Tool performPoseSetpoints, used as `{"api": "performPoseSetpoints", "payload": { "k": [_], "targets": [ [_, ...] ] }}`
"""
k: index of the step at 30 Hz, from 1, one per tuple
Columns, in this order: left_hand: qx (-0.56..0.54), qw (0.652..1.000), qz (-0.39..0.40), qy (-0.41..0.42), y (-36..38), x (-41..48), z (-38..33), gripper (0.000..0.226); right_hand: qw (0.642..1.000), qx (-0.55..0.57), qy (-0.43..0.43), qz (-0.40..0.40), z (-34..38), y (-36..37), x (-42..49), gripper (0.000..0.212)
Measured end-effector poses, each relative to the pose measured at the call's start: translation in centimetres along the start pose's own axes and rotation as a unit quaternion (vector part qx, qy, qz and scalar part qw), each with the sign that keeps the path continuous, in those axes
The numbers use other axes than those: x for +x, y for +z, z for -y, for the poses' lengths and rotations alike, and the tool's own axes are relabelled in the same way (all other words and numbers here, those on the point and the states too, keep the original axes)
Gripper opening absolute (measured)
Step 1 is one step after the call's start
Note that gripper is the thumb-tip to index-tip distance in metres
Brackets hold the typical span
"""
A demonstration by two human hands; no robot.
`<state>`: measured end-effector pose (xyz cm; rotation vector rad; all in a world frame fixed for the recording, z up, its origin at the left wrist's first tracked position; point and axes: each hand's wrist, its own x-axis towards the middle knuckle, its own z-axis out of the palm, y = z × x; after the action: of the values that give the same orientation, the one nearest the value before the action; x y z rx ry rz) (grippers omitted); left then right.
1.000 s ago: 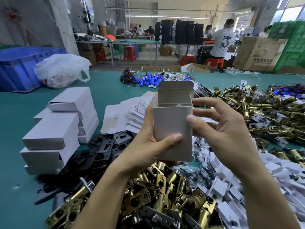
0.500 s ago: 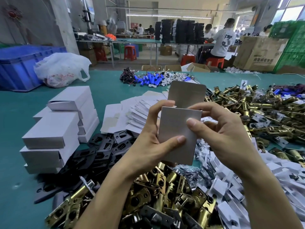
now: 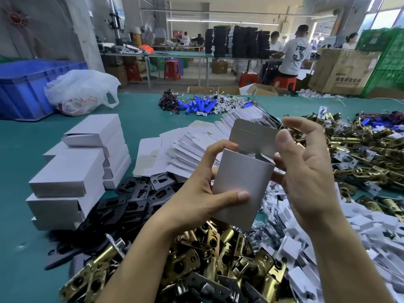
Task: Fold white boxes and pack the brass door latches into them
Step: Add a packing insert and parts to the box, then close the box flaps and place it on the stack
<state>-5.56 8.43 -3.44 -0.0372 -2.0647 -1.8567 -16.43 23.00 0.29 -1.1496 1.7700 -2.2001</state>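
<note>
white box [image 3: 240, 189], one, flap up, gripped by left hand [image 3: 196, 193], right hand [image 3: 306, 171] beside flap, grip unclear, near brass latch heap [image 3: 207, 254], right brass latch heap [image 3: 360, 149]

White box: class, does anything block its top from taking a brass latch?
Nothing visible does. The left hand grips the white box, its lid flap stands upright behind the opening, and the right hand is at the flap's edge.

Saw bare green table [image 3: 140, 114] only at far left and middle back, with stacked white boxes [image 3: 72, 171], black plates [image 3: 140, 197], flat box blanks [image 3: 192, 145] and heaped brass latches [image 3: 196, 259] blocking everywhere nearer.
</note>
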Motion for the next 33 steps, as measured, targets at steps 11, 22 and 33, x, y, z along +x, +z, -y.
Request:
{"api": "performPoseSetpoints", "payload": {
  "k": [11, 22, 33],
  "targets": [
    [-0.006, 1.000, -0.018, 0.010, 0.3, -0.3, -0.1, 0.079, 0.996, 0.041, 0.055, 0.048, 0.8, -0.1, -0.3, 0.026],
    [-0.003, 1.000, -0.010, 0.017, 0.1, -0.2, -0.2, 0.087, 0.998, -0.011, 0.061, 0.021, 0.7, 0.0, -0.3, 0.017],
    [0.011, 1.000, -0.001, 0.015, 0.2, -0.3, -0.2, 0.093, 0.995, 0.031, 0.097, -0.008, 1.4, -0.2, -0.2, 0.010]
  ]
}}
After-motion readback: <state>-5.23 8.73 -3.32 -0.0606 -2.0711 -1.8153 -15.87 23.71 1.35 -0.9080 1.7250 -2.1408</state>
